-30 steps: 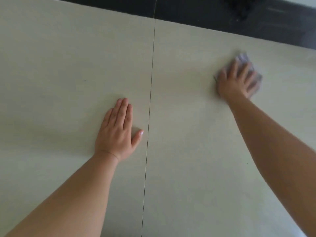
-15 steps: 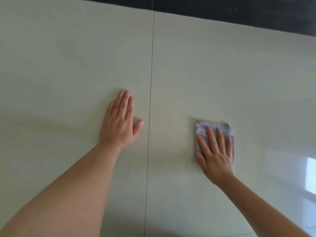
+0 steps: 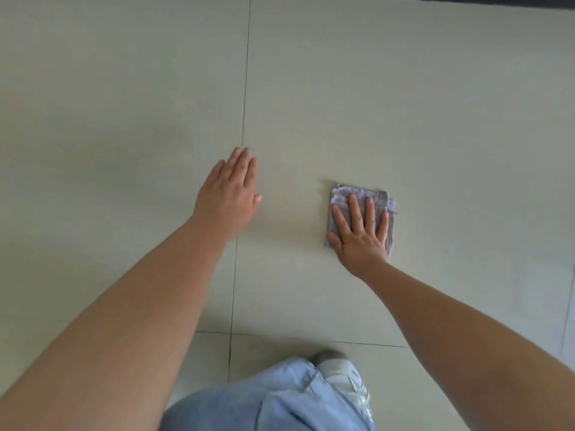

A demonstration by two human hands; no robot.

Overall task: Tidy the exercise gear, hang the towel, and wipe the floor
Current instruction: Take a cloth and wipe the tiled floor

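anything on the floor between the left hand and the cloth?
No objects: the head view shows only bare tile between the left hand and the grey cloth under the right hand; the grout line passes beneath the left hand.

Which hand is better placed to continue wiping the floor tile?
The right hand. It lies flat on the grey cloth, pressing it onto the floor. The left hand is bare, open by the tile joint, apart from the cloth.

Grey cloth on pale beige floor tiles; light blue jeans, white shoe.
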